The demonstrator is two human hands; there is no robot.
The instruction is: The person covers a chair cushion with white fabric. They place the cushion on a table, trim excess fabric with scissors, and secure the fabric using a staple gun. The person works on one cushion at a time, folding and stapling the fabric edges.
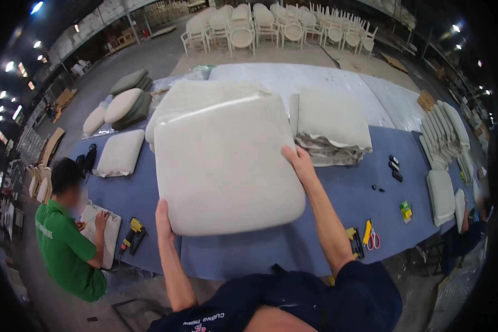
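Note:
A cream upholstered seat cushion is held up in front of me, tilted, its smooth rounded face toward me. My left hand grips its lower left edge, thumb on the near side. On the right edge, my right hand holds it the same way, its other fingers hidden behind. Directly behind the held cushion, more pale cushions show, partly covered by it. To the right stands a stack of flat cream cushions with loose fabric edges hanging out.
A person in green works on a cushion at the left. A yellow-and-black power tool lies between us on the blue table. Red-handled scissors lie right. Cushions stand at far right, near another person.

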